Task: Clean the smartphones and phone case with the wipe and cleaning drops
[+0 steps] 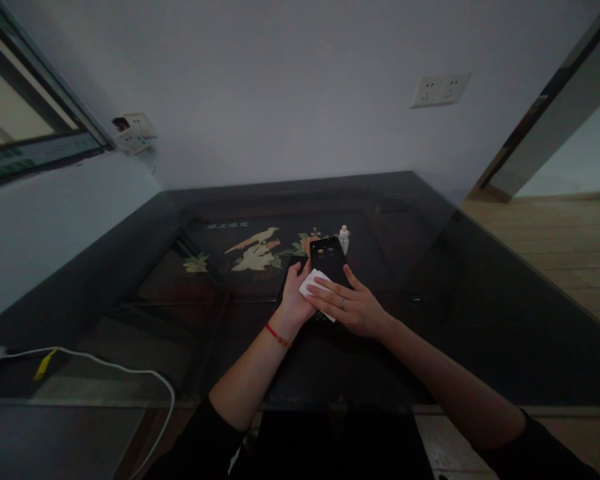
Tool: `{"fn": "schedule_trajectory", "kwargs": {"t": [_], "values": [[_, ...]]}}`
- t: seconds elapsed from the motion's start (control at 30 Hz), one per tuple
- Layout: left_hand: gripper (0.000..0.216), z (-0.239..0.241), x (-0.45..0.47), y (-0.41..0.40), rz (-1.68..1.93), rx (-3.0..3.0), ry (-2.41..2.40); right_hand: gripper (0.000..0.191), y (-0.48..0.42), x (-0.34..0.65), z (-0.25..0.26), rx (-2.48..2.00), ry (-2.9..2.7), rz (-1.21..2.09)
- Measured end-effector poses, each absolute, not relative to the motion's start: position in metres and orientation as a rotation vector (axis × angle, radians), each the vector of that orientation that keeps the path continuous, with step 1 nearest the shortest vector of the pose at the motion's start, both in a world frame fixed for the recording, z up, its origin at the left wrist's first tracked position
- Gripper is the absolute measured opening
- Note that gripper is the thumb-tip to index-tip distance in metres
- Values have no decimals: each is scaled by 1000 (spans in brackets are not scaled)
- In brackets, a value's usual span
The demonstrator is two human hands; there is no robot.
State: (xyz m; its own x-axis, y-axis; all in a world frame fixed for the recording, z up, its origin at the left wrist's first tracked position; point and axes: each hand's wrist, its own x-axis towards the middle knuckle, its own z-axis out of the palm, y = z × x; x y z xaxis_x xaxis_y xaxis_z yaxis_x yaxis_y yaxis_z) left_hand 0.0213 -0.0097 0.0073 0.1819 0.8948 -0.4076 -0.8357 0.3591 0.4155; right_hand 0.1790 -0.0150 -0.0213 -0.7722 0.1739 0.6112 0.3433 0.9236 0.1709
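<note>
My left hand, with a red cord round the wrist, is wrapped round the lower part of a black phone whose back and camera cut-outs face up. My right hand, a ring on one finger, lies across the phone with its fingers pressed flat on a folded white wipe. A small white bottle stands just beyond the phone on the dark table.
The table top is glass over a black panel inlaid with birds and leaves. A white cable with a yellow tag runs along the near left. Wall sockets sit above. Wooden floor lies to the right.
</note>
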Motion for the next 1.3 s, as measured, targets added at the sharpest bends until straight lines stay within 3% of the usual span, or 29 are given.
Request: {"fn": "schedule_trajectory", "kwargs": {"t": [0.5,0.7,0.93,1.13,1.3], "values": [[57,11,30,-23,897,311,620,38,-2,185,-1,-728,-2315,-172],[38,2,52,-29,1094,459,737,35,10,192,1,-933,-2251,-130],[29,-20,47,-20,1304,659,981,33,6,188,-2,-662,-2402,-91],[13,-20,48,-22,1236,932,1007,27,20,200,2,-990,-2282,-133],[17,-18,50,-25,1119,769,974,28,34,225,3,-1163,-1995,166]]}}
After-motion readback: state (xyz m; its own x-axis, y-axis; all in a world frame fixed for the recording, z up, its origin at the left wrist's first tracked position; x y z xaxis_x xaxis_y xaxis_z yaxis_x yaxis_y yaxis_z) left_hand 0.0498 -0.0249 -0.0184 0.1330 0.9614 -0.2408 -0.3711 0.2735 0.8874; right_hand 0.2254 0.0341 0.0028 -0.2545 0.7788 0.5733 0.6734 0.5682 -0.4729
